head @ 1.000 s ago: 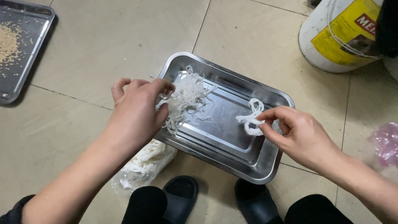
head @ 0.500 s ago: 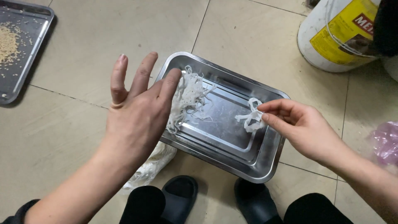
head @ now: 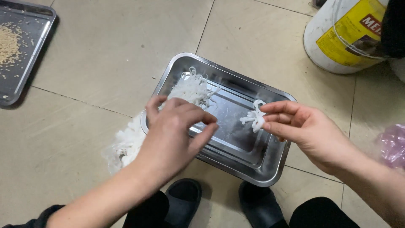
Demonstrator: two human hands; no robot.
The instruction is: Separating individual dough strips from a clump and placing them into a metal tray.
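The left hand (head: 173, 135), spread flat half a second ago, has curled over the near left corner of the shiny rectangular steel tray (head: 270, 169) on the tiled floor, fingers bent but grasping nothing visible. The right hand (head: 303, 131) pinches a small white noodle clump (head: 255, 118) above the tray; the larger noodle pile (head: 192, 88) lies at the tray's far left.
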